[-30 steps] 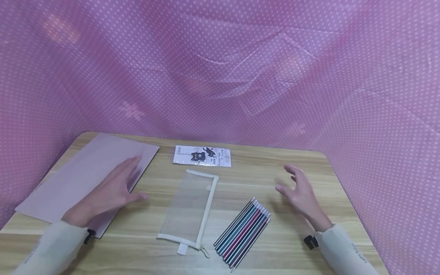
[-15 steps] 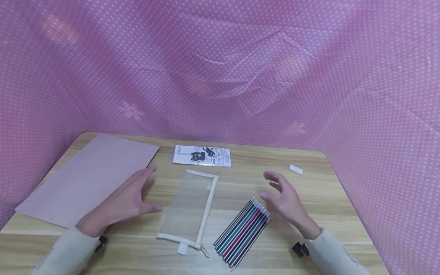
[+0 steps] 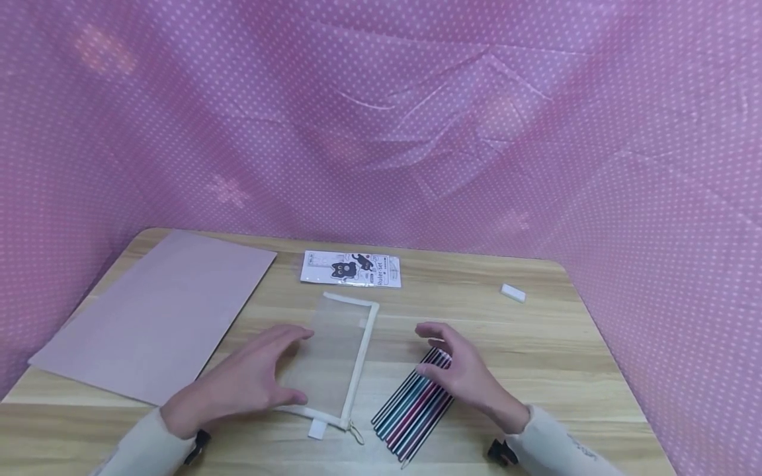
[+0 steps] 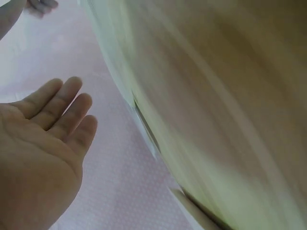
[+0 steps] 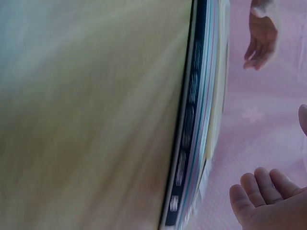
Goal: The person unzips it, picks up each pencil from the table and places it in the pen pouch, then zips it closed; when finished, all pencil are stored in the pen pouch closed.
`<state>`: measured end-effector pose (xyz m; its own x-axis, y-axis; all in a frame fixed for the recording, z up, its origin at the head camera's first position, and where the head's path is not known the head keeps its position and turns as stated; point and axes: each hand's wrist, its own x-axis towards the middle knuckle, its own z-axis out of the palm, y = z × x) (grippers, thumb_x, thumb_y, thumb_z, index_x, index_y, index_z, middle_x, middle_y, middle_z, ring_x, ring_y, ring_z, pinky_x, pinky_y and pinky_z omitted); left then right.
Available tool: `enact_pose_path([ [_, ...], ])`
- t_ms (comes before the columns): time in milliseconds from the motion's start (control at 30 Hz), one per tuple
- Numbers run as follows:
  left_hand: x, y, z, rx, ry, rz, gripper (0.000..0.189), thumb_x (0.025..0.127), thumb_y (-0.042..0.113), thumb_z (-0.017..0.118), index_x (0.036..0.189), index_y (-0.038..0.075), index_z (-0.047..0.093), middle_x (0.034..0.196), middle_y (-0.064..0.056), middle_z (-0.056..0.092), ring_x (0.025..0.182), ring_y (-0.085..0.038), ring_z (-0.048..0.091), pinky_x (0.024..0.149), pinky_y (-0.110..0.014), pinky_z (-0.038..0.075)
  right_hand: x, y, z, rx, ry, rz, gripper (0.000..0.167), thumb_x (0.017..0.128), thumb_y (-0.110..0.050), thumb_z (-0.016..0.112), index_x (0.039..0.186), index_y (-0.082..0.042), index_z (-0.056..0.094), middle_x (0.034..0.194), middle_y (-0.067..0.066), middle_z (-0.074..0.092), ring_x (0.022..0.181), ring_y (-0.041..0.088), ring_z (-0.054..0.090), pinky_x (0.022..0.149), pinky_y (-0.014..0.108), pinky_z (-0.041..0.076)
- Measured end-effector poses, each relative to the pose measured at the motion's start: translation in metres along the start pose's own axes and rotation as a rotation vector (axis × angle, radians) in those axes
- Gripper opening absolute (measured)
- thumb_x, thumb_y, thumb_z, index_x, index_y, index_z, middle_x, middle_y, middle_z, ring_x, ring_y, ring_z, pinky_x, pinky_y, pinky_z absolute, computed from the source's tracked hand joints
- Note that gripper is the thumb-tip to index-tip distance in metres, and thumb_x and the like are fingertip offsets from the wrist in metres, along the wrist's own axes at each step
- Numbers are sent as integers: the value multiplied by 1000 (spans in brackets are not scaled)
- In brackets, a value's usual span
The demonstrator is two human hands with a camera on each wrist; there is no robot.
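My left hand [image 3: 247, 378] hovers over the left side of a mesh zip pouch [image 3: 333, 350] with white edging, thumb and fingers spread apart and holding nothing. Its palm and extended fingers show in the left wrist view. Above the upper ends of a row of dark striped pencils [image 3: 411, 410], my right hand [image 3: 461, 370] is also unoccupied, its fingers bent a little. That hand partly covers the pencils' tips. In the right wrist view the pencils [image 5: 189, 115] appear edge-on, with the right hand's fingers [image 5: 261, 189] apart from them.
A flat pale pink board [image 3: 161, 317] lies at the left of the wooden table [image 3: 464, 284]. At the back sits a packaged ruler set [image 3: 351, 269] with cat drawings. A small white eraser [image 3: 513, 293] is at the back right. Pink dotted cloth [image 3: 381, 132] surrounds the table.
Both hands have moved inward and nearer. The left has come from above the pink board to the pouch; the right has left the eraser, uncovering it, and now reaches over the pencils.
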<state>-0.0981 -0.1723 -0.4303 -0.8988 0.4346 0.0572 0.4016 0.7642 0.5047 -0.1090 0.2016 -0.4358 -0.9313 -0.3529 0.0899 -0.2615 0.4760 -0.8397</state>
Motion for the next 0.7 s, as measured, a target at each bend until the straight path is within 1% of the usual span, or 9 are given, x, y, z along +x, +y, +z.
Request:
enact_pose_path([
  [67,-1,5,3,-19,-20,14,97,63,49,92,146,21,51,147,-2,56,137,-28,53,114,-55,43,1,-2,5,-7,-18,16,61,84,-11,80,138,-15,53,141,4,61,133,23,58,113,42,47],
  [133,-2,7,6,-24,-34,28,97,63,49,92,145,21,51,147,-1,56,137,-27,53,114,-54,43,1,-5,10,-14,-38,12,60,83,-12,80,137,-15,54,140,3,62,131,23,59,112,42,47],
  [233,-3,10,10,-25,-47,47,97,62,48,92,145,21,51,148,0,56,139,-24,52,116,-51,42,2,-8,15,-23,-71,-16,61,83,-15,81,137,-15,54,139,4,63,130,24,61,112,43,48],
  [333,-5,12,15,-9,-65,66,97,61,48,91,145,20,51,150,-2,53,141,-25,49,118,-51,40,1,-11,19,-27,-112,-44,62,83,-18,81,137,-13,53,138,6,63,128,26,61,112,44,48],
  [433,-6,14,18,3,-92,83,93,62,48,91,143,21,53,150,-2,54,142,-24,48,119,-51,39,2,-15,23,-41,-152,-47,62,82,-19,81,138,-14,53,137,4,64,127,23,62,111,44,48],
  [567,-7,17,20,14,-125,111,82,64,44,91,136,23,58,142,2,59,137,-22,52,116,-49,42,2,-20,30,-100,-201,-48,60,82,-20,82,136,-15,55,133,0,66,123,18,63,109,41,50],
  [700,-6,21,22,25,-166,119,69,67,37,90,128,25,62,133,8,62,129,-18,56,111,-47,48,4,-23,38,-184,-267,-53,57,83,-25,82,134,-15,57,130,-4,66,121,16,62,107,39,50],
])
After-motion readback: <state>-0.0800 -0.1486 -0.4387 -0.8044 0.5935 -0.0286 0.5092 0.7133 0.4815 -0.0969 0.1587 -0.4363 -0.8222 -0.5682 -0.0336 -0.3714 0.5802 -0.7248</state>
